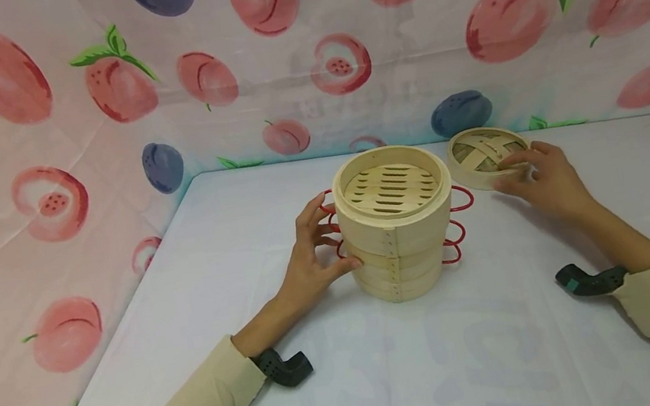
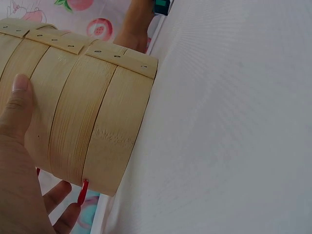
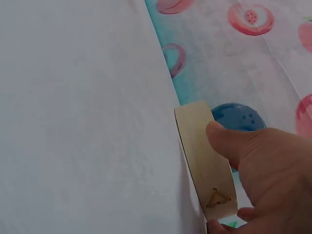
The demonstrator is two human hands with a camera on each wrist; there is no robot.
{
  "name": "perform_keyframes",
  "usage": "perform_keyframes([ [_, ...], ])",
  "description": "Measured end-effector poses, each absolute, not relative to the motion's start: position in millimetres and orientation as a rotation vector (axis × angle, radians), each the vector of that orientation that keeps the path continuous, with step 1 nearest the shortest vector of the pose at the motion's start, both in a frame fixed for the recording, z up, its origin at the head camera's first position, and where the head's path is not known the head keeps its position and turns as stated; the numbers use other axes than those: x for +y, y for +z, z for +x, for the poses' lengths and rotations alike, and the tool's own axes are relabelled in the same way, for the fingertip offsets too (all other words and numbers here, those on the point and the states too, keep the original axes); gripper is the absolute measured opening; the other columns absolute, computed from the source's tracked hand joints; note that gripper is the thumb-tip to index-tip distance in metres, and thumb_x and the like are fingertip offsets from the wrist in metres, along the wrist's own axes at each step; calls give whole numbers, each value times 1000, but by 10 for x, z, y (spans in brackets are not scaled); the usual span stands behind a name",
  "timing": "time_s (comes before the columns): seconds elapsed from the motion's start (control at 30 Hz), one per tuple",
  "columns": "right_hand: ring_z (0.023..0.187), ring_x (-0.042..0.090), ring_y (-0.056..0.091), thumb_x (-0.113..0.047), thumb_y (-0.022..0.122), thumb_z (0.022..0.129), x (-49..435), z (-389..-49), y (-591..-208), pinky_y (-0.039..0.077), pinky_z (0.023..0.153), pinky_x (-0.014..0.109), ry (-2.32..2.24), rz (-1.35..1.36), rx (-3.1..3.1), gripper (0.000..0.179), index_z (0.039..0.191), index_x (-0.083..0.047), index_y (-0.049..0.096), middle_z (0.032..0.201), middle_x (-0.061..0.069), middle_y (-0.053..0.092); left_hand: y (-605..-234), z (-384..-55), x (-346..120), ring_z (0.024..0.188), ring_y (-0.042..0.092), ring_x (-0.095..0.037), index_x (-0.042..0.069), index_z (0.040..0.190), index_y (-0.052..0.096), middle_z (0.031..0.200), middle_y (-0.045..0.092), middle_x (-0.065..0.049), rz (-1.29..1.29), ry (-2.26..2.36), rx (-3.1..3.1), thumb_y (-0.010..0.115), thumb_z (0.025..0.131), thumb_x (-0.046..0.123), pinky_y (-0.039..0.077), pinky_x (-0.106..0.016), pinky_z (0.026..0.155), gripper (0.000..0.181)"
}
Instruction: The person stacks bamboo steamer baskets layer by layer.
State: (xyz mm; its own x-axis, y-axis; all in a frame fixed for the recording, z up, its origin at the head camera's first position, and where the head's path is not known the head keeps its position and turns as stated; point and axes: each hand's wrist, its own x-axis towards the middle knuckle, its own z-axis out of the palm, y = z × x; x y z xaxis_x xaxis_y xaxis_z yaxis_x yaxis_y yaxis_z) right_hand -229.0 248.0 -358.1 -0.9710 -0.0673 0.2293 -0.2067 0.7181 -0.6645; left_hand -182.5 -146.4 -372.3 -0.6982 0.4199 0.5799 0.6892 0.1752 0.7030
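A stacked bamboo steamer [image 1: 400, 240] stands upright on the white table, its slotted top tier uncovered and red loop handles on both sides. My left hand [image 1: 314, 252] grips its left side, thumb on the front wall and fingers by the red loops. In the left wrist view, the thumb of that left hand [image 2: 19, 161] lies along the tiers [image 2: 87, 107]. Behind and to the right, the woven steamer lid [image 1: 482, 153] lies on the table. My right hand [image 1: 546, 182] holds its right edge; the right wrist view shows the thumb on the lid's rim [image 3: 200, 151].
A white cloth [image 1: 345, 388] covers the table. Fruit-printed fabric [image 1: 397, 96] hangs behind it and along the left side. A black wrist device [image 1: 289, 369] sits at the left sleeve, and another black device [image 1: 589, 280] at the right.
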Motion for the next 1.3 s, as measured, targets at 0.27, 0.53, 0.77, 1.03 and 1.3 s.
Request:
perform_keyframes([
  [0.27, 134, 55, 16, -28, 71, 88, 2463, -2280, -3620, 29, 93, 72, 1087, 200, -2765, 47, 119, 3, 57, 146, 37, 15, -3601, -1749, -1434, 105, 53, -33, 6, 146, 11, 134, 40, -21, -1102, -1543, -2164, 68, 80, 49, 46, -57, 81, 98],
  [0.53, 141, 44, 5, -28, 71, 88, 2472, -2282, -3643, 17, 102, 69, 1065, 194, -2742, 44, 114, 5, 59, 143, 36, 27, -3421, -1627, -1402, 104, 52, -36, 1, 143, 11, 132, 40, -25, -1105, -1533, -2175, 65, 82, 49, 46, -57, 81, 94],
  [0.77, 140, 46, 10, -28, 74, 85, 2467, -2267, -3638, 12, 107, 64, 1065, 199, -2715, 41, 103, 6, 58, 135, 36, 36, -3491, -1673, -1415, 104, 52, -36, 2, 144, 11, 132, 40, -24, -1113, -1541, -2165, 67, 81, 47, 46, -57, 80, 95],
  [1.03, 133, 49, 27, -32, 73, 86, 2457, -2281, -3600, 21, 104, 64, 1021, 179, -2725, 41, 101, 4, 60, 135, 37, 39, -3707, -1829, -1462, 108, 53, -27, 17, 149, 11, 137, 40, -11, -1064, -1546, -2193, 70, 78, 53, 47, -49, 84, 99],
  [1.3, 140, 39, 18, -43, 70, 86, 2449, -2261, -3486, 21, 105, 63, 1078, 133, -2724, 48, 102, 0, 59, 134, 28, 47, -3690, -1812, -1447, 107, 53, -28, 14, 149, 11, 136, 41, -15, -1080, -1535, -2182, 68, 79, 53, 48, -50, 83, 98],
])
